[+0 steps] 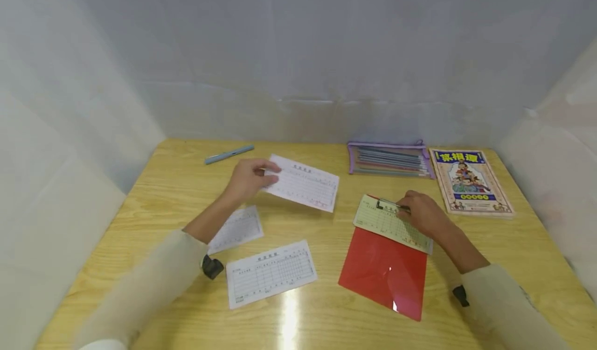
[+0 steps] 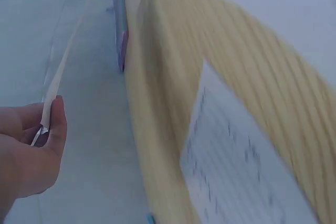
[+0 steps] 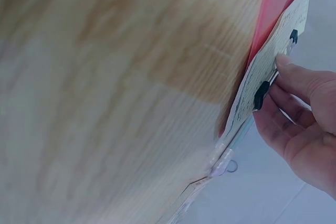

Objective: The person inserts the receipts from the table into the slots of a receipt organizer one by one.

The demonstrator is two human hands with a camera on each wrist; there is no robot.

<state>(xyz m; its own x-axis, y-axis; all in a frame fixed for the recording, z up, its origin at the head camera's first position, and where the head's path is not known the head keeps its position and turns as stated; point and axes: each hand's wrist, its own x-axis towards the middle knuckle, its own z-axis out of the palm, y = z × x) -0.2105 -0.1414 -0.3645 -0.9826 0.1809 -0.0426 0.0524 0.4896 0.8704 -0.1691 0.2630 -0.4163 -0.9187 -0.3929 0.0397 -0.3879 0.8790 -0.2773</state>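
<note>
My left hand [image 1: 249, 178] pinches a printed white form [image 1: 305, 186] by its left end and holds it tilted over the table. In the left wrist view this held form [image 2: 65, 59] appears edge-on between thumb and fingers. To the right lies a red clipboard [image 1: 384, 272] with a yellow form [image 1: 380, 224] across its top. My right hand [image 1: 422, 212] grips the metal clip [image 1: 386, 205] at the board's upper end. The right wrist view shows thumb and fingers on the clip beside its black end piece [image 3: 261, 96], with the yellow form beneath.
Two more white forms lie on the table [image 1: 154, 205], a near one [image 1: 271, 272] and one [image 1: 240, 228] partly behind my left forearm. A blue pen [image 1: 228, 154] lies at the back left. At the back right are a purple-edged pencil pouch [image 1: 391, 159] and a booklet [image 1: 471, 181].
</note>
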